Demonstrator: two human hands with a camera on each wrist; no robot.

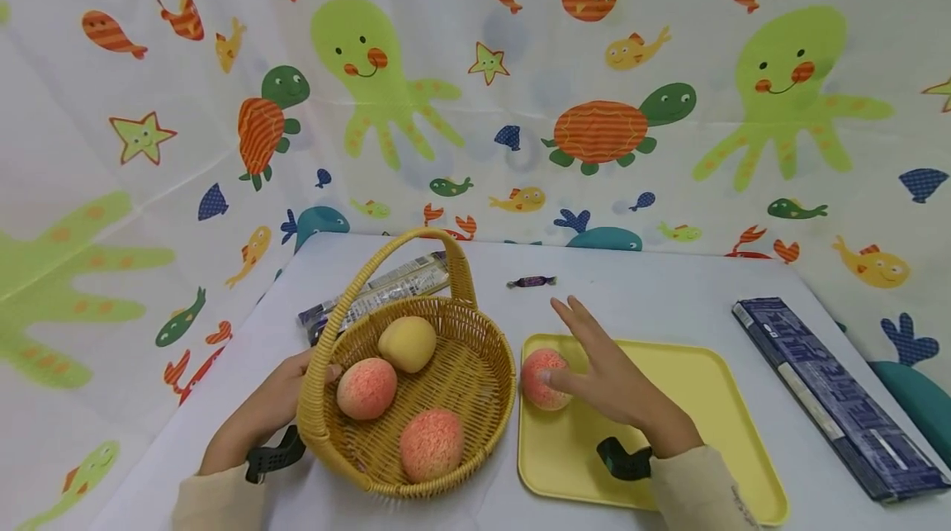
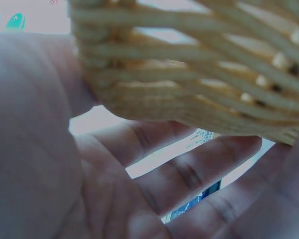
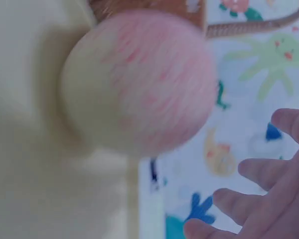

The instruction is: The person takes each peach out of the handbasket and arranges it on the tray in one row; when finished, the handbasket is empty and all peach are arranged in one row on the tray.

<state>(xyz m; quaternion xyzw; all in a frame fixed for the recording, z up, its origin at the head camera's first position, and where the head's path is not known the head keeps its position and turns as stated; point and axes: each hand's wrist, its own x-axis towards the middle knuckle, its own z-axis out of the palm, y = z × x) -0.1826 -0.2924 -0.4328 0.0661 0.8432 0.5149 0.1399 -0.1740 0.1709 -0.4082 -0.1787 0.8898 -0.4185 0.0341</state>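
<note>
Round pink-and-cream peach with speckled skin [image 1: 546, 359] is sitting at about 10 o'clock on the yellow rectangular plastic tray [image 1: 716, 399], just inside the edge. From the middle of the bare right hand [image 1: 612, 386] it lies at 9 o'clock, on the thumb side, while the straight fingers aim more like 11. That's the bit I'd watch: for a proper grip, I reckon those fingers would have to swing round toward 9 and past the peach. No long axis to line up with, it's pretty much a ball.

Right hand is easily the nearer one, spread and not gripping anything. Left hand [image 1: 282, 395] is over at the 9 o'clock side of the round yellow wicker basket [image 1: 471, 362], holding it with what looks like the thumb over the rim.

Head view has the right thumb overlapping the peach, so can't tell if they touch. Right wrist cam shows a clear gap to the four fingertips, but no thumb in shot. Left wrist cam catches fingers reaching under the weave, which the head view hides.
</note>
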